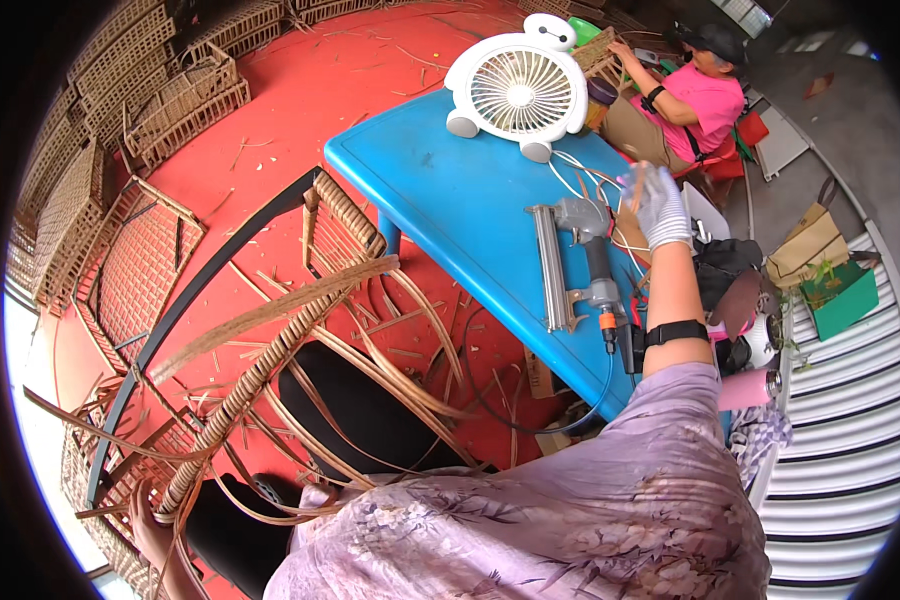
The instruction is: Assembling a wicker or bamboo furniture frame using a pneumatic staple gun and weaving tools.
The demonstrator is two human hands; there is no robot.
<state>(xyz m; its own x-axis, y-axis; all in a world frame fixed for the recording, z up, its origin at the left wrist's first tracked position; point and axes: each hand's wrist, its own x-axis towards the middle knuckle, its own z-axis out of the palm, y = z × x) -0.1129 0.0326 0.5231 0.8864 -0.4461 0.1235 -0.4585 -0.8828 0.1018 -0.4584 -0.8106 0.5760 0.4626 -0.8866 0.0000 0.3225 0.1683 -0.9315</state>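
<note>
Hovering right hand (658, 205) above grey nail gun (582, 262), blue table (450, 190)

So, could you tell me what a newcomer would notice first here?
Probably the blue plastic table on the red floor, with a white fan at its far end and a pneumatic nail gun near the gloved right hand. At lower left, the left hand grips a half-woven rattan frame.

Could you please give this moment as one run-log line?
left hand: gripping rattan frame | right hand: gloved, raised above blue table | nail gun: on table
</note>
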